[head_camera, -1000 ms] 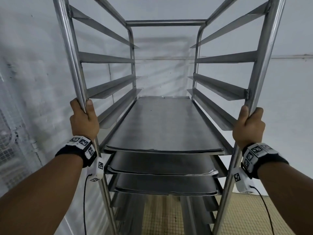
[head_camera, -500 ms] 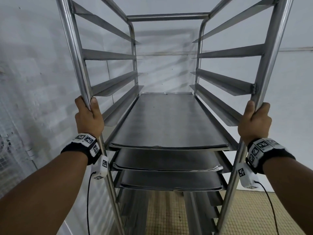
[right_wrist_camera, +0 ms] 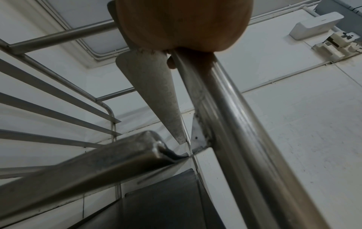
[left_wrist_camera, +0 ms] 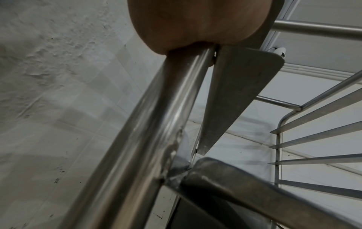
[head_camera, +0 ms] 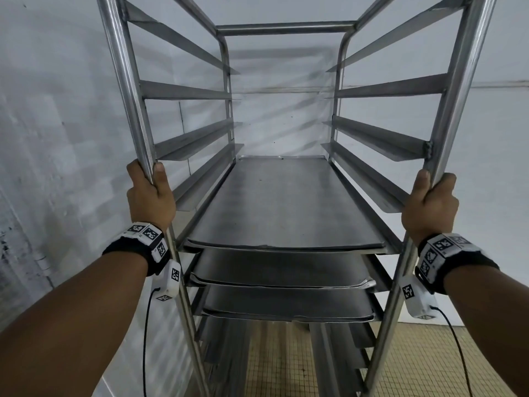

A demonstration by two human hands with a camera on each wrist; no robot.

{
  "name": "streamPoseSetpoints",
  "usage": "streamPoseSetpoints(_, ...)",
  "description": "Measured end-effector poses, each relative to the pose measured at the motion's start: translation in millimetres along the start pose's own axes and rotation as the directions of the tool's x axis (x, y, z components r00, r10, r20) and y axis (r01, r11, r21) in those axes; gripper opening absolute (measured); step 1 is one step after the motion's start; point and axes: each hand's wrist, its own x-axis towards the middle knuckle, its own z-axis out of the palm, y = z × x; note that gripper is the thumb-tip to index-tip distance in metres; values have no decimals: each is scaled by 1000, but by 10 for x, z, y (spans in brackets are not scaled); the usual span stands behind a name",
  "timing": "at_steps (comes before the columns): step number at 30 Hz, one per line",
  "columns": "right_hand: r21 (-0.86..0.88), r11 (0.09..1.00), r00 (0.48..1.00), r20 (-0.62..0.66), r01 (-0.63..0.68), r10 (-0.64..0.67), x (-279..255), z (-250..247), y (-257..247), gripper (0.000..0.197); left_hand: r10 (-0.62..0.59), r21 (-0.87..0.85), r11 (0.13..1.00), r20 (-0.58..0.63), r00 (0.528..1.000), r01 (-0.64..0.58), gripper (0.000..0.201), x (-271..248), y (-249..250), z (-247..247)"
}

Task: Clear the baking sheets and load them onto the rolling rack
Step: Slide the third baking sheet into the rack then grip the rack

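White painted walls (head_camera: 57, 116) enclose the work area, and a floor of small tan tiles (head_camera: 415, 362) lies below. Nearest the camera, both forearms extend forward, each wrist wearing a black band with printed marker tags. The left hand (head_camera: 150, 196) is clenched around the front left upright (head_camera: 126, 81) of the rolling rack (head_camera: 286, 28), thumb on the inner side of the tube. The right hand (head_camera: 428, 203) is clenched around the front right upright (head_camera: 458, 81) in the same manner. Both wrist views confirm the palm wrapped on the tube, with an angled runner ledge just beside each hand.

Between the uprights, three baking sheets sit on the rack's runners, stacked one level apart. The top baking sheet (head_camera: 280, 207) rests on the runners just below hand level, its surface bare and dark grey. The middle baking sheet (head_camera: 280, 267) lies directly beneath, with a dented near right corner. The lower baking sheet (head_camera: 286, 305) occupies the next level down. Runner levels above the hands carry nothing. Farthest away, the rear top crossbar joins the two back uprights near the back wall.
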Motion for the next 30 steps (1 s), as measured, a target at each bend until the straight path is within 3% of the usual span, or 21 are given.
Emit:
streamPoseSetpoints(18,-7,1000,1000,-25,14,-14,-21,232,22,49,-23,-9,1000,30,999,23,50,187,-146,104)
streamPoseSetpoints(24,-70,998,1000,24,-5,6,-58,163,-43,49,-104,74,993,177,979,93,61,210,-135,12)
streamPoseSetpoints(30,-267,962,983,151,-65,108,-126,-12,-246,50,-250,151,966,311,917,212,51,232,40,-118)
